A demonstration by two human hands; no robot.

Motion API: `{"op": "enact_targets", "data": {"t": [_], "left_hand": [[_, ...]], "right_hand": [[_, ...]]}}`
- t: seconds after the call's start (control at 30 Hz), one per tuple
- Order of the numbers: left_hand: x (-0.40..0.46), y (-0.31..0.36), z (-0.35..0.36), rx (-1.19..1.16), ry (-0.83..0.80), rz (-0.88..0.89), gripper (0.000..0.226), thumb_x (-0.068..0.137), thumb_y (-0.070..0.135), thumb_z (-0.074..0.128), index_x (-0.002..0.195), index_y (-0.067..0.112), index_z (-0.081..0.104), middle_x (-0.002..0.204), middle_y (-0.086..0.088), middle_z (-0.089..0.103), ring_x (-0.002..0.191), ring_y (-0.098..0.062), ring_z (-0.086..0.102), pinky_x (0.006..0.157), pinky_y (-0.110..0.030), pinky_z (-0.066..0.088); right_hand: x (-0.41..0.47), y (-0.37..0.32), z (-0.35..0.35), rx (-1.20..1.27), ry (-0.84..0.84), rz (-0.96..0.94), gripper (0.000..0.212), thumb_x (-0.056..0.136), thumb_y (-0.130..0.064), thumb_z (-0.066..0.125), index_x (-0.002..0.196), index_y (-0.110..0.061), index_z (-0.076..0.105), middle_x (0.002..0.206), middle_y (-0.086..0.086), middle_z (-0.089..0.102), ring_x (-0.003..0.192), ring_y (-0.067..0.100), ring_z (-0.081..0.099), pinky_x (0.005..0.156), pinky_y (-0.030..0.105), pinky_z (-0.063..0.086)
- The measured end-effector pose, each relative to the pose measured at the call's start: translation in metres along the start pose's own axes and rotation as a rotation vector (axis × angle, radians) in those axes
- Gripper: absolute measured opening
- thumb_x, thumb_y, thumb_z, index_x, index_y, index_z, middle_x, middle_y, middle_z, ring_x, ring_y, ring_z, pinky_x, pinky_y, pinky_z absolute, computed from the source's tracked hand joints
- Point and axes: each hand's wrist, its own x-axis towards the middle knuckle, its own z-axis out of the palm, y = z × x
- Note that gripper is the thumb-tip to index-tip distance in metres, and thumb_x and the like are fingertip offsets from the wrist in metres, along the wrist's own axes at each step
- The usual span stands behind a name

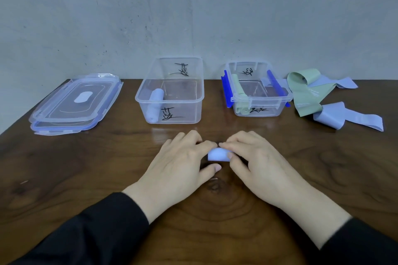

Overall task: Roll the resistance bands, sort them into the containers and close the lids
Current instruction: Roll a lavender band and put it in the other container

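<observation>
From the head view, both hands are down on the dark wooden tabletop (64,168), working a pale blue resistance band (217,154) that is almost wholly rolled up between them. The left hand (183,161) has its fingers curled over the top of the roll with the thumb tucked in beneath, and the right hand (254,161) pinches the other end the same way, so only a short stretch of blue shows in the gap between them. By my judgement the rolling step is in hand and close to finished for this band. Straight beyond the left hand stands the larger clear container (170,92), open, with one blue roll (155,105) already lying inside against its left wall (that looks the proper home for blue). Beyond the right hand is the smaller container with blue clips (256,90), which holds a green roll (239,94). Far off past the left hand lie the stacked clear lids (75,103), not yet fitted. Well out past the right hand, loose green bands (305,90) and blue bands (349,118) lie heaped, unrolled. The next move seems to call for keeping the roll pinched tight so it does not spring open, lifting it forward and laying it beside the blue roll.
</observation>
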Motion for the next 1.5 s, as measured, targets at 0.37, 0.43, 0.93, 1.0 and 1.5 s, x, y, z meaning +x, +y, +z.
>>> {"op": "enact_targets", "data": {"t": [0.37, 0.43, 0.93, 1.0, 1.5], "left_hand": [[0.014, 0.010, -0.001, -0.410, 0.187, -0.015, 0.056, 0.087, 0.024, 0.068, 0.138, 0.034, 0.048, 0.107, 0.024, 0.056, 0.099, 0.004, 0.047, 0.089, -0.012, 0.039], [0.017, 0.014, -0.002, -0.384, 0.254, -0.004, 0.053, 0.088, 0.023, 0.069, 0.137, 0.031, 0.051, 0.112, 0.020, 0.061, 0.101, 0.003, 0.048, 0.093, -0.015, 0.040], [0.019, 0.017, 0.014, -0.010, 0.168, 0.221, 0.053, 0.090, 0.023, 0.033, 0.141, 0.026, 0.046, 0.148, 0.013, 0.044, 0.108, -0.010, 0.055, 0.081, -0.034, 0.050], [0.017, 0.015, 0.014, -0.049, 0.164, 0.211, 0.052, 0.092, 0.023, 0.035, 0.142, 0.028, 0.046, 0.149, 0.014, 0.043, 0.113, -0.009, 0.053, 0.084, -0.036, 0.050], [0.018, 0.012, -0.012, -1.011, 0.085, -0.269, 0.020, 0.093, 0.033, 0.062, 0.080, 0.021, 0.073, 0.081, -0.008, 0.068, 0.084, -0.029, 0.061, 0.072, -0.029, 0.050]], "right_hand": [[0.007, 0.009, -0.009, 0.278, 0.012, 0.100, 0.024, 0.088, -0.044, 0.066, 0.111, -0.037, 0.064, 0.096, -0.018, 0.058, 0.091, 0.006, 0.054, 0.079, 0.028, 0.048], [0.007, 0.011, -0.013, 0.363, 0.021, 0.144, 0.025, 0.089, -0.042, 0.067, 0.113, -0.039, 0.061, 0.101, -0.017, 0.063, 0.094, 0.004, 0.058, 0.080, 0.024, 0.050], [0.004, 0.020, -0.014, 0.398, -0.034, 0.253, 0.024, 0.087, -0.043, 0.069, 0.108, -0.041, 0.058, 0.109, -0.022, 0.068, 0.109, -0.009, 0.059, 0.095, 0.022, 0.050], [0.004, 0.018, -0.013, 0.392, -0.025, 0.262, 0.025, 0.087, -0.044, 0.069, 0.109, -0.041, 0.060, 0.108, -0.022, 0.068, 0.109, -0.008, 0.058, 0.094, 0.020, 0.049], [0.006, -0.008, -0.020, 0.937, 0.003, 0.424, 0.014, 0.090, -0.023, 0.070, 0.102, -0.025, 0.076, 0.098, -0.002, 0.076, 0.090, 0.013, 0.070, 0.087, 0.029, 0.056]]}}
